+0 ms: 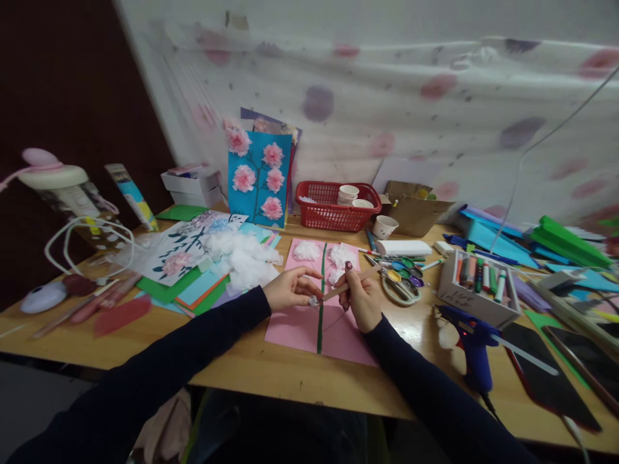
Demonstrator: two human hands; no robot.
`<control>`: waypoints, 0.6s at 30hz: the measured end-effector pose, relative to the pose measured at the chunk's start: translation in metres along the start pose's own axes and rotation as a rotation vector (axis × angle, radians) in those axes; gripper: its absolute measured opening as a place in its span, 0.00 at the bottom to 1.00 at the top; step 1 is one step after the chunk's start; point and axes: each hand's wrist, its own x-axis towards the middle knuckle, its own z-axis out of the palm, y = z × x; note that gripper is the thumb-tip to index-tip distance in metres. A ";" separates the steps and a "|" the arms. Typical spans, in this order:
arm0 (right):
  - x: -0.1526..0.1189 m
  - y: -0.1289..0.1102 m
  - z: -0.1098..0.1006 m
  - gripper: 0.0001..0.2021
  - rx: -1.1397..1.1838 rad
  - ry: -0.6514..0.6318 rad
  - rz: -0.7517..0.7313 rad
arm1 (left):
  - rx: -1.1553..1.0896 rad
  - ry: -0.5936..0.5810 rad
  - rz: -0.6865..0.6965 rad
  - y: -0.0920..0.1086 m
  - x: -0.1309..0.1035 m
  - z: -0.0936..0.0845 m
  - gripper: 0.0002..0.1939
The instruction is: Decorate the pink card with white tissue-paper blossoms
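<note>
The left hand (289, 289) pinches a small white tuft (313, 301) at its fingertips, which leaves most of it exposed to the wooden stick (333, 291). The right hand (363, 299) grips that stick partway along, thumb over it, so its tip can be steered finely; the tip seems to touch the tuft, though the fingers make this hard to confirm. The hands are apart but close, each closed on its own piece.

Beneath them the pink sheet (293, 330) lies flat, giving both a shared work surface, its green strip (320, 332) running between them. White puffs (306, 250) sit on its far part, clear of the fingers. Loose cotton (249, 261) is heaped beyond the left hand, within easy reach. The glue gun (476, 348) rests right of the right hand, off the sheet.
</note>
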 end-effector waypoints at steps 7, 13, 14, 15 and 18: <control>0.006 0.006 -0.007 0.24 0.106 0.055 -0.012 | -0.015 0.005 0.022 -0.004 0.002 -0.002 0.29; 0.011 0.010 -0.011 0.23 0.126 0.203 -0.036 | -0.016 -0.018 0.061 -0.005 0.002 -0.003 0.28; 0.010 0.010 -0.010 0.23 0.121 0.203 -0.026 | -0.015 -0.021 0.064 -0.005 0.001 -0.003 0.28; 0.009 0.010 -0.009 0.23 0.115 0.195 -0.015 | -0.012 -0.023 0.065 -0.005 0.001 -0.003 0.28; 0.007 0.009 -0.006 0.24 0.103 0.145 0.006 | 0.002 -0.017 0.050 -0.005 0.001 -0.001 0.27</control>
